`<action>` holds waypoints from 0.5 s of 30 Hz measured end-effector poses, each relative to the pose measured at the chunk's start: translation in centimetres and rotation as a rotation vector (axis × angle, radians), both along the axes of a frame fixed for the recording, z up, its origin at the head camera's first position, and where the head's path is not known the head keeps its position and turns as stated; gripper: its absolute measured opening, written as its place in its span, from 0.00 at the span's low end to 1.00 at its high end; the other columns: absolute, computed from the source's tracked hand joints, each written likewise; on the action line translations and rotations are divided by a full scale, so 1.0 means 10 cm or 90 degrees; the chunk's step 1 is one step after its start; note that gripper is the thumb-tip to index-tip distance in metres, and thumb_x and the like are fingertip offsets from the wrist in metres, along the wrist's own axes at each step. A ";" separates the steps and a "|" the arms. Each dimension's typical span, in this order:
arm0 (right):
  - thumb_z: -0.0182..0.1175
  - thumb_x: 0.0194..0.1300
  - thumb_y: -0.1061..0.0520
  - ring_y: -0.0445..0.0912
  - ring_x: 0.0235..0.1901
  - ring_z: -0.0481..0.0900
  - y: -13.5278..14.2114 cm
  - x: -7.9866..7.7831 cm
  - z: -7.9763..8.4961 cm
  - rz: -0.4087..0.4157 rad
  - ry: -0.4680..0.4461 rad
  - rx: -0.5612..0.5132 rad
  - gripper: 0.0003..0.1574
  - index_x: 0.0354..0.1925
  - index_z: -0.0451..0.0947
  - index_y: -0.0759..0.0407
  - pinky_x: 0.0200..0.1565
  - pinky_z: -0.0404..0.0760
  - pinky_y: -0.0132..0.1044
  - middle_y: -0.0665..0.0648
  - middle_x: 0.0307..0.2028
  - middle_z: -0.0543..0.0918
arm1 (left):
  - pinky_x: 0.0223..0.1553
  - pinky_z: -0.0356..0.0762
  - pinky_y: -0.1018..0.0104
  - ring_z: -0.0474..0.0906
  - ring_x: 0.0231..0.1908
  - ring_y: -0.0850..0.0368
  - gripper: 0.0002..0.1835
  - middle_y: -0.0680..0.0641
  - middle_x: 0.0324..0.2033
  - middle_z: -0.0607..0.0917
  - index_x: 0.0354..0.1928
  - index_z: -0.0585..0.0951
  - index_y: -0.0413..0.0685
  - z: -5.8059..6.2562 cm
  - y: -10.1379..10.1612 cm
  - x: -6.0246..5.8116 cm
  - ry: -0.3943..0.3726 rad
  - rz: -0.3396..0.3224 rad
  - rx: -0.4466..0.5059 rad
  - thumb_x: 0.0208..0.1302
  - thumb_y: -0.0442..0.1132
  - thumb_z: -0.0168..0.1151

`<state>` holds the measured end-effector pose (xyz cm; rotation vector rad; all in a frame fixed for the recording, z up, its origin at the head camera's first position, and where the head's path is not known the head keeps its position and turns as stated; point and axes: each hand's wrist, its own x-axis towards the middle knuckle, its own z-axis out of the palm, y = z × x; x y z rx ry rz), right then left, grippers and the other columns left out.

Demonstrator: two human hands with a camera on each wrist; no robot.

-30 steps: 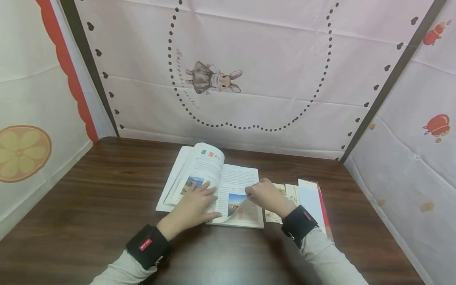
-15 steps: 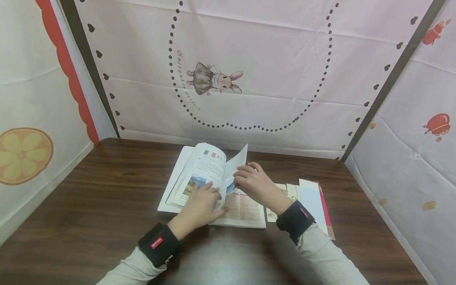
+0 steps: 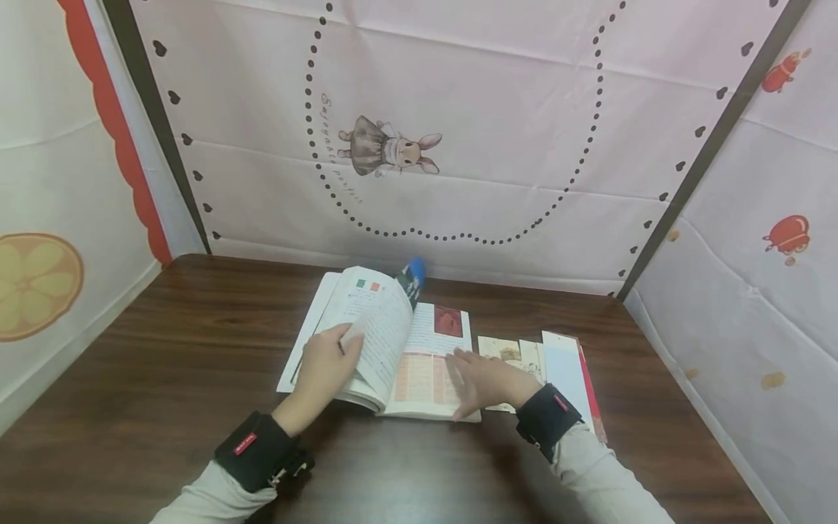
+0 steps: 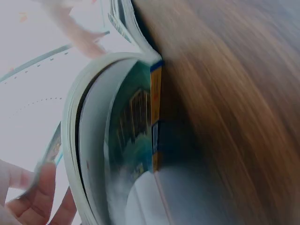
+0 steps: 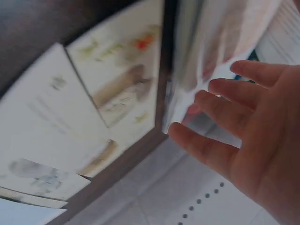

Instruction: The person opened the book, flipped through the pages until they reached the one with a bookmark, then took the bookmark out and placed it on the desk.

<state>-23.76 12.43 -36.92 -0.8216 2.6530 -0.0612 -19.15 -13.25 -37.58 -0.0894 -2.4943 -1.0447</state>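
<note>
An open book lies on the table, its left pages arched up and a red picture on its right page. My left hand pinches a page edge at the left side; in the left wrist view its fingers curl at a thin edge. My right hand has its fingers extended over the right page's outer edge; in the right wrist view the fingers are spread with nothing between them. A strip with a blue top stands up at the book's far edge, its lower part hidden by pages.
Beside the book on the right lie illustrated cards and a pale blue-white sheet over something red-edged. Another white-edged book or sheet shows under the left pages. Fabric walls with printed figures enclose the wooden table.
The page that my right hand lifted has gone over to the left, where my left hand now pinches an edge. My right hand has lowered to the right page. The blue-topped strip has come into view.
</note>
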 end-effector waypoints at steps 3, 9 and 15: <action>0.71 0.47 0.38 0.53 0.71 0.56 0.00 -0.01 -0.06 -0.025 -0.035 0.042 0.62 0.71 0.53 0.57 0.66 0.63 0.53 0.60 0.72 0.56 | 0.19 0.71 0.63 0.73 0.15 0.53 0.22 0.41 0.16 0.80 0.57 0.75 0.37 0.02 -0.09 0.01 0.023 0.006 -0.045 0.58 0.31 0.57; 0.71 0.47 0.40 0.53 0.71 0.57 -0.03 0.00 -0.07 -0.033 -0.049 0.065 0.60 0.71 0.54 0.56 0.67 0.62 0.51 0.59 0.72 0.56 | 0.32 0.75 0.54 0.75 0.32 0.44 0.31 0.37 0.30 0.80 0.60 0.74 0.49 -0.05 -0.17 0.03 0.034 0.009 -0.246 0.50 0.28 0.60; 0.69 0.46 0.33 0.57 0.69 0.59 -0.09 0.05 -0.12 0.007 0.006 0.097 0.62 0.68 0.58 0.62 0.66 0.63 0.55 0.64 0.70 0.60 | 0.61 0.57 0.31 0.53 0.68 0.32 0.37 0.35 0.69 0.60 0.66 0.68 0.58 -0.16 -0.19 0.07 -0.016 -0.184 -0.432 0.54 0.24 0.58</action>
